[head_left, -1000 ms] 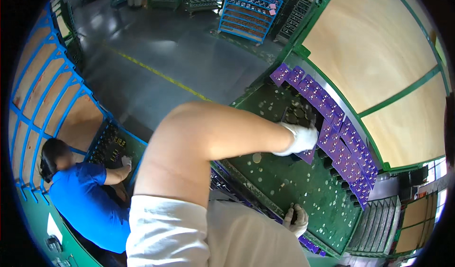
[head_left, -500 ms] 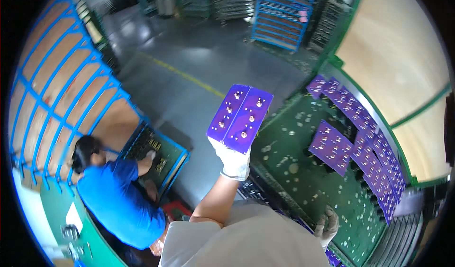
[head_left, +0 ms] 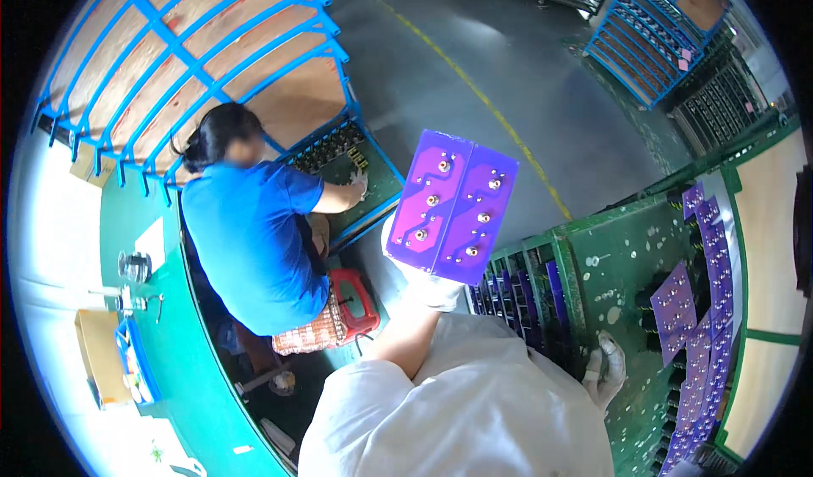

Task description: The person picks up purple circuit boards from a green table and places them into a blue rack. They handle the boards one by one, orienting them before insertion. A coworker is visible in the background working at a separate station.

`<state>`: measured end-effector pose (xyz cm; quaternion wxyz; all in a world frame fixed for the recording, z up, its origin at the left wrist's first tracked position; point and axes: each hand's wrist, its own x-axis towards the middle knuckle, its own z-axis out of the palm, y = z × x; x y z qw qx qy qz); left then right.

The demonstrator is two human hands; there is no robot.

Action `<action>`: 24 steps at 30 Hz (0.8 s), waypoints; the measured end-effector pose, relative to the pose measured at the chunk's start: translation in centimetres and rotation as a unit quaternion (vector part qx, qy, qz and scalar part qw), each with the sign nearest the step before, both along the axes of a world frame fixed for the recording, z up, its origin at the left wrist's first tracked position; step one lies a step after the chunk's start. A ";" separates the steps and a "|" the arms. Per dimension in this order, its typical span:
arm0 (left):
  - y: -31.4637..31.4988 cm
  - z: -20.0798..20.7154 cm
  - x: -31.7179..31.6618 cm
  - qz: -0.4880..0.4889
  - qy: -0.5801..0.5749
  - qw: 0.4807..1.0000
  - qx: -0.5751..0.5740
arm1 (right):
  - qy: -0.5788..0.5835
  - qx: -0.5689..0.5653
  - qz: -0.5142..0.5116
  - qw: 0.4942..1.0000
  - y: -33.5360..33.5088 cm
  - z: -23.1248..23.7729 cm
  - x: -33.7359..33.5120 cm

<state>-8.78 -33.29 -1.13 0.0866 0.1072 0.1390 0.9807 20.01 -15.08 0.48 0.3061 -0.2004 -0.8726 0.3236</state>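
My left hand (head_left: 428, 289), in a white glove, grips a purple circuit board (head_left: 453, 206) by its near edge and holds it up in front of me. A line runs down the board's middle, and metal studs stand out on both halves of its upturned face. Most of the fingers are hidden beneath it. On the right my gloved right hand (head_left: 605, 370) is over the green worktop (head_left: 622, 261), fingers loosely bent and apart, with nothing visible in it. One purple board (head_left: 675, 307) lies on that worktop beyond the hand.
More purple boards (head_left: 720, 282) line the worktop's right side. Below its left edge a rack (head_left: 517, 295) holds dark parts. At left a co-worker in a blue shirt (head_left: 254, 252) sits on a red stool (head_left: 356, 303) beside a blue-framed shelf (head_left: 229, 79) and a green bench (head_left: 186, 341).
My view has swung left, bringing the co-worker and green bench further in. The board in my left hand now appears larger and further right. My right hand stays over the worktop.
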 end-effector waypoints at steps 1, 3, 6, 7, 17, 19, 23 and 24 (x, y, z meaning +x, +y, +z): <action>-0.3 0.0 -0.1 0.014 0.001 1.000 -0.020 | 0.001 -0.022 0.000 1.000 0.2 -0.7 -0.3; -0.9 -0.1 -0.6 0.047 0.014 0.996 -0.072 | 0.005 -0.028 0.008 1.000 0.4 -1.6 -1.0; -1.6 -0.3 -1.3 0.064 0.023 0.993 -0.098 | 0.001 0.016 0.027 0.999 0.4 -1.9 -2.7; -1.9 -0.3 -1.5 0.002 -0.002 1.000 0.031 | -0.008 0.028 0.031 0.999 0.4 -1.9 -3.1; -1.9 1.9 -3.8 0.006 -0.082 0.996 -0.029 | -0.059 0.212 -0.014 0.975 -0.6 -1.5 -5.4; -2.3 1.0 -4.5 0.026 -0.033 0.993 -0.110 | -0.053 0.197 -0.029 0.979 -0.6 -1.7 -5.3; -2.6 1.0 -5.4 0.020 -0.006 0.988 -0.155 | -0.058 0.151 -0.065 0.985 -0.8 -1.6 -5.2; -2.6 1.0 -5.5 0.002 -0.024 0.992 -0.120 | -0.063 0.145 -0.077 0.984 -0.9 -1.6 -5.3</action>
